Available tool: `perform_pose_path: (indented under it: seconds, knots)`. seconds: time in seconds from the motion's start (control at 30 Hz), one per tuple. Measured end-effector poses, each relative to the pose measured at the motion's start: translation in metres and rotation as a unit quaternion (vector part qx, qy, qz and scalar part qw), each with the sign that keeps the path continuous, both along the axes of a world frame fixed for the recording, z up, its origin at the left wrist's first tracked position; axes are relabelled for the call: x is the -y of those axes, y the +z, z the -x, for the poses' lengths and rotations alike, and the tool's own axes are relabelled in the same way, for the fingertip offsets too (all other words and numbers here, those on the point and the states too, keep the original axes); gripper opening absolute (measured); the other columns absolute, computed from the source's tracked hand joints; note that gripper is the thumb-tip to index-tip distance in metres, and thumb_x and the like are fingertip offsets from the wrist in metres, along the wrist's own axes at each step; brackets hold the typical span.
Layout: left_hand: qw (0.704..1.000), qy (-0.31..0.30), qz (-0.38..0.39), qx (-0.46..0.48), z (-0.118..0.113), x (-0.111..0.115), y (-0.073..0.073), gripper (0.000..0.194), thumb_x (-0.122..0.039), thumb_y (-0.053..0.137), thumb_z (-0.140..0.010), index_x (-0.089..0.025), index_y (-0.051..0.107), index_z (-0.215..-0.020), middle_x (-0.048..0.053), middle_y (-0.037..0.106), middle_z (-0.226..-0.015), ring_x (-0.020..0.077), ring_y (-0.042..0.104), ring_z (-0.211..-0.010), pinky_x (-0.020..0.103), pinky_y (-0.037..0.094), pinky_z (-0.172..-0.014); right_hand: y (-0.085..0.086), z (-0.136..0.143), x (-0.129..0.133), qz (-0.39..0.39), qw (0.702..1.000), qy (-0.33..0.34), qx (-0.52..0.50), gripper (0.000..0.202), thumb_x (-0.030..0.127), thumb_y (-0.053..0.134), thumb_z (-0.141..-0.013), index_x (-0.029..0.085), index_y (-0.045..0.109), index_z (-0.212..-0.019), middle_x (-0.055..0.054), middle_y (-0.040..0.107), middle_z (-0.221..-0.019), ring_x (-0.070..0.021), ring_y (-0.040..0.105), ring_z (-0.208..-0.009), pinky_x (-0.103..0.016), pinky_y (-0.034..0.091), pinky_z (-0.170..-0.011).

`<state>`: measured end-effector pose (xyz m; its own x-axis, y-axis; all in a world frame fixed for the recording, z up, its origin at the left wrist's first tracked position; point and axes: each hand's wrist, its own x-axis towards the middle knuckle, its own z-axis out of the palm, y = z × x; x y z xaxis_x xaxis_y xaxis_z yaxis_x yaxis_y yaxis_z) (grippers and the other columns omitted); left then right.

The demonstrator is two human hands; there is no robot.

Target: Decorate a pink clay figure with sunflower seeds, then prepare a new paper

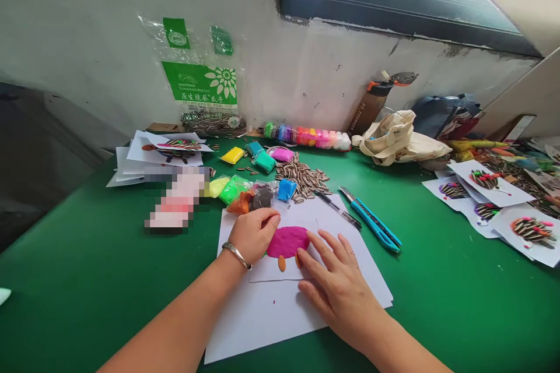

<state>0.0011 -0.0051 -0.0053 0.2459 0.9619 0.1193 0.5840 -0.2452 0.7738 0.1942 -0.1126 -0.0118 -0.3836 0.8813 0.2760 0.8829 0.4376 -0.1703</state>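
A small white card [262,273] carries a flattened magenta oval of modelling clay [286,242], with a small orange clay piece [282,263] below it. Another orange piece is partly covered by a finger. My left hand [254,234], wearing a silver bracelet, is closed at the oval's upper left edge; what its fingers pinch, if anything, is hidden. My right hand [335,280] lies with fingers stretched apart, the index fingertip at the oval's right edge. Beneath the card is larger white paper [245,326].
Bagged clay [234,189], loose sunflower seeds [301,178], a pen [339,210] and a blue utility knife [371,221] lie beyond my hands. Finished seed pictures [485,183] sit far right, with more cards [140,154] at left. A bottle [370,108] leans against the wall.
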Motion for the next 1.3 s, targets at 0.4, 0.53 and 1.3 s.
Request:
perform_pose_path:
  seconds: [0.4, 0.53, 1.3]
  knots:
    - [1.000, 0.000, -0.002, -0.010, -0.0003, 0.0008, 0.0011, 0.024, -0.031, 0.050, -0.085, -0.023, 0.072, -0.085, -0.002, 0.074, -0.081, 0.0165, 0.066, -0.073, 0.024, 0.048, -0.067, 0.0021, 0.0020, 0.0003, -0.003, 1.000, 0.015, -0.013, 0.031, 0.028, 0.052, -0.090, 0.027, 0.060, -0.120, -0.008, 0.051, -0.136, -0.0318, 0.038, -0.128, -0.063, 0.026, -0.105]
    - [1.000, -0.001, -0.001, -0.012, -0.0004, 0.0011, 0.0020, 0.024, -0.030, 0.050, -0.085, -0.023, 0.072, -0.085, -0.002, 0.074, -0.080, 0.0164, 0.066, -0.072, 0.024, 0.048, -0.066, 0.0045, 0.0031, 0.0008, -0.005, 1.000, 0.027, -0.001, 0.038, 0.025, 0.054, -0.088, 0.027, 0.056, -0.125, -0.010, 0.043, -0.143, -0.0320, 0.036, -0.130, -0.062, 0.026, -0.106]
    - [1.000, -0.003, -0.003, -0.010, -0.0005, 0.0008, 0.0027, 0.023, -0.030, 0.050, -0.084, -0.022, 0.072, -0.085, -0.001, 0.074, -0.081, 0.0170, 0.067, -0.074, 0.024, 0.048, -0.067, 0.0042, 0.0019, 0.0006, 0.002, 1.000, 0.029, -0.006, 0.038, 0.026, 0.054, -0.088, 0.025, 0.055, -0.126, -0.011, 0.040, -0.145, -0.0320, 0.036, -0.130, -0.063, 0.027, -0.105]
